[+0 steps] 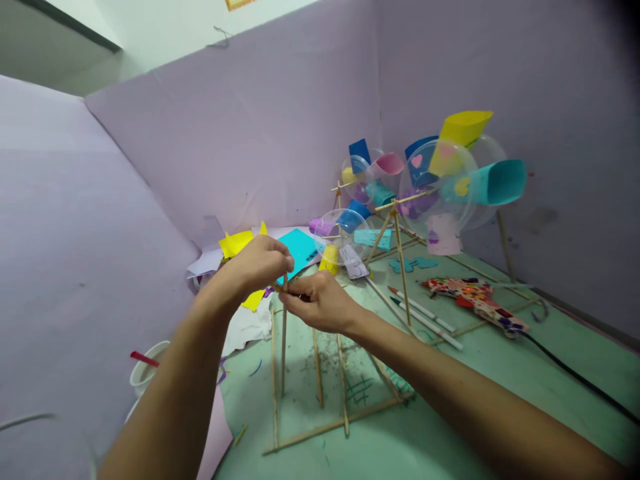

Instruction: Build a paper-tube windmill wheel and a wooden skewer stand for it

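My left hand [263,263] is closed, its fingers pinching the top end of a thin wooden stick [284,353]. Just below and to the right, my right hand [320,300] grips the same spot between thumb and fingers, where stick ends seem to meet; the joint itself is mostly hidden. This upright stick belongs to a frame of wooden sticks on the green tabletop, with a long stick [340,425] lying across its near side. Behind my hands is a blue sheet of card [299,250].
To the right stand stick stands with clear plastic discs [440,187] bearing coloured paper cups. A patterned glue gun [480,300] with a black cord [575,377] lies near several markers [427,327]. At left are yellow paper scraps [236,244] and a white cup [145,370].
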### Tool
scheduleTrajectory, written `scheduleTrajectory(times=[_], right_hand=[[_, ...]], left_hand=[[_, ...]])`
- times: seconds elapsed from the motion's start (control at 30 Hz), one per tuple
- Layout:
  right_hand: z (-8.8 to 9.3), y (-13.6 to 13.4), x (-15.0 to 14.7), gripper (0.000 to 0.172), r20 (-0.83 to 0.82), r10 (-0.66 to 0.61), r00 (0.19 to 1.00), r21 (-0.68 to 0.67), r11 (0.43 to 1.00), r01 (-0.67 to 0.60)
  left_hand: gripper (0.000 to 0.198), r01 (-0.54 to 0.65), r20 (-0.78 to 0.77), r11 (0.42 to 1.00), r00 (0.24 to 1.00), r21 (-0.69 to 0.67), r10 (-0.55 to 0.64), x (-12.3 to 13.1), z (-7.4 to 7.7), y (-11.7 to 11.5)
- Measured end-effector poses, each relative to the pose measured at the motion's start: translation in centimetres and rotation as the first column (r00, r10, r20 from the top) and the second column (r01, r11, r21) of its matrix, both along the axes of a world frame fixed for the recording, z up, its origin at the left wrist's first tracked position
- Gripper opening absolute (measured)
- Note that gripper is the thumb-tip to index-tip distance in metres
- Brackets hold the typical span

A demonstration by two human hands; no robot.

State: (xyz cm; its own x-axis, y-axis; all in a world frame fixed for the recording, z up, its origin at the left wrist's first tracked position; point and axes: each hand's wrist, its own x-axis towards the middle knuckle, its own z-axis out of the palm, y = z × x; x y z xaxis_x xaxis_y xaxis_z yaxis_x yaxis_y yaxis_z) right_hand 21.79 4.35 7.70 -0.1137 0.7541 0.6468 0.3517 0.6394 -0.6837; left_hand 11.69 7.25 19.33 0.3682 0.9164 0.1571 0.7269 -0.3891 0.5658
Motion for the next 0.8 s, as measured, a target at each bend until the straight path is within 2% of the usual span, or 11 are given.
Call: scheduleTrajectory(times=[0.07, 0.17, 0.23, 0.3, 0.37, 0.43, 0.53, 0.6, 0.63, 0.7, 0.8], right_hand=[[0.1, 0.0, 0.0, 0.032, 0.017, 0.011, 1.000, -0.007, 1.000, -0.011], [0.1, 0.1, 0.0, 0.032, 0.036, 0.009, 0.999, 0.002, 1.000, -0.009], [0.2, 0.1, 0.0, 0.032, 0.033, 0.007, 0.999, 0.009, 1.000, -0.008], [0.2, 0.0, 0.0, 0.031, 0.026, 0.016, 1.000, 0.006, 1.000, -0.016], [0.2, 0.0, 0.0, 0.030, 0.029, 0.020, 0.999, -0.001, 1.000, -0.020], [0.2, 0.0, 0.0, 0.030, 0.032, 0.025, 0.999, -0.003, 1.000, -0.025], [0.1, 0.0, 0.0, 0.030, 0.018, 0.038, 0.999, -0.008, 0.999, -0.038], [0.1, 0.1, 0.1, 0.032, 0.011, 0.035, 0.999, -0.014, 0.999, -0.035], [0.1, 0.1, 0.1, 0.033, 0.014, 0.029, 0.999, -0.013, 0.999, -0.029], [0.1, 0.1, 0.1, 0.033, 0.028, 0.022, 0.999, -0.010, 1.000, -0.022], [0.3, 0.0, 0.1, 0.030, 0.046, 0.021, 0.999, -0.012, 1.000, -0.021]], left_hand=[[0.008, 0.025, -0.059, 0.999, 0.998, 0.025, -0.024, -0.9, -0.2, -0.5], [0.012, -0.011, -0.072, 0.983, 0.997, 0.183, 0.024, -2.1, -1.5, -1.8], [0.010, -0.069, -0.006, 0.942, 0.997, 0.328, 0.075, -2.5, -2.8, -2.9], [0.011, -0.120, 0.024, 0.877, 0.992, 0.465, 0.123, -2.6, -4.2, -3.9], [0.012, -0.153, 0.031, 0.835, 0.986, 0.528, 0.161, -2.6, -5.5, -4.6], [0.012, -0.198, 0.108, 0.857, 0.980, 0.476, 0.167, -2.8, -6.7, -4.9], [0.012, -0.258, 0.304, 0.943, 0.934, 0.210, 0.188, -3.9, -8.1, -4.4], [0.017, -0.217, 0.371, 0.975, 0.911, 0.053, 0.182, -5.0, -8.6, -4.0], [0.019, -0.176, 0.385, 0.984, 0.910, 0.021, 0.155, -5.5, -8.7, -3.8], [0.020, -0.101, 0.379, 0.993, 0.922, 0.055, 0.073, -6.4, -8.5, -3.7], [0.016, -0.002, 0.223, 0.960, 0.973, 0.280, -0.064, -7.0, -7.8, -3.8]])
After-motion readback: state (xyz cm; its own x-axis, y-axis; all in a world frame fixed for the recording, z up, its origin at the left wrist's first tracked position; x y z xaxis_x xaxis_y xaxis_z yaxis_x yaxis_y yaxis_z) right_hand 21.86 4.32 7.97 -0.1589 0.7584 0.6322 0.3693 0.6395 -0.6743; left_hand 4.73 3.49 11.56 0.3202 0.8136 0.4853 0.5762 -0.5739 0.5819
